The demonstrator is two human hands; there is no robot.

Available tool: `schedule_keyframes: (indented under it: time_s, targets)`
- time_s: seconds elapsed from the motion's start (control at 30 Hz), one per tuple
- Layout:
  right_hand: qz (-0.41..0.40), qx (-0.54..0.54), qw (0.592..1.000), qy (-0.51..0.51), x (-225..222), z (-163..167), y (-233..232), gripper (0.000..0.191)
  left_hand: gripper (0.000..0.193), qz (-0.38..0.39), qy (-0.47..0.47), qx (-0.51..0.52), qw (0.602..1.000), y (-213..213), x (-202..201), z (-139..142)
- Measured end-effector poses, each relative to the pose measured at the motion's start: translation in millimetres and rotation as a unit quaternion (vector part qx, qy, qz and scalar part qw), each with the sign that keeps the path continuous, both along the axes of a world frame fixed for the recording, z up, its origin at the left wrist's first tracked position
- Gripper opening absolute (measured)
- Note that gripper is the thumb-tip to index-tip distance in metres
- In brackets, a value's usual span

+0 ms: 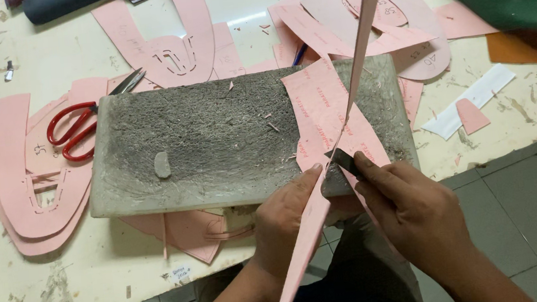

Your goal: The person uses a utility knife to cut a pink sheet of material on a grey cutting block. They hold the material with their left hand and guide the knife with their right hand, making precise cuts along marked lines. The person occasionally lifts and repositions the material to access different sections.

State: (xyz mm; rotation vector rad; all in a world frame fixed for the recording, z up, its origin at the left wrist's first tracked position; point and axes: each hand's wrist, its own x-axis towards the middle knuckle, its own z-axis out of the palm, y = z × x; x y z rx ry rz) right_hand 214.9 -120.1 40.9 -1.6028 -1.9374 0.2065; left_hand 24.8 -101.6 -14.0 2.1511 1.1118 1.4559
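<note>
From the head view, I judge the step in hand to be a cut in progress. My right hand (412,212) has its grip clenched on a small dark knife (344,159), blade tip down on the pink paper piece (323,109) that lies on the right end of the grey cutting slab (214,136). My left hand (288,218) presses its fingertips (315,168) on the near edge of that piece, just left of the blade. Its grip looks like a flat press rather than a closed hold, though the strip hides part of it, so I cannot tell for sure.

A long pink strip (362,37) crosses the slab at the blade. Its long axis runs steeply, from the near edge by my wrists up and slightly rightward past the slab's far edge. I judge the next move calls for steady downward pressure and a draw along the strip's line, with the left fingertips kept clear of the edge.

Left of the slab lie red-handled scissors (72,127) on the desk (84,280). Beyond and to the left of the slab lie pink shoe-pattern pieces (173,42).
</note>
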Motion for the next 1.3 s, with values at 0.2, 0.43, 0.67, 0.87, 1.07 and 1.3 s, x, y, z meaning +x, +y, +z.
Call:
schedule_keyframes:
  time_s: [0.2, 0.43, 0.67, 0.87, 1.07, 1.3]
  targets:
    - [-0.033, -0.129, 0.99, 0.035, -2, 1, -2, 0.042, 0.046, -0.014, 0.018, 0.01, 1.0, -1, -2, 0]
    - [0.007, -0.268, 0.936, 0.23, 18, -5, 9, 0.043, 0.043, -0.007, 0.047, 0.003, 0.999, 0, -2, 3]
    - [-0.086, -0.34, 0.901, 0.255, 51, -9, 0, 0.044, 0.022, -0.082, -0.137, -0.331, 0.93, 4, -7, 22]
    - [-0.061, -0.17, 0.958, 0.221, 56, -11, -1, 0.042, 0.038, -0.126, -0.201, -0.483, 0.843, 16, -11, 37]
    - [-0.072, -0.121, 0.988, 0.063, 44, -4, 10, 0.041, 0.096, 0.024, 0.053, -0.42, 0.906, 26, -11, 55]
    - [-0.09, -0.124, 0.987, -0.039, 32, -2, 45, 0.033, 0.098, 0.048, 0.261, -0.429, 0.863, 47, -12, 74]
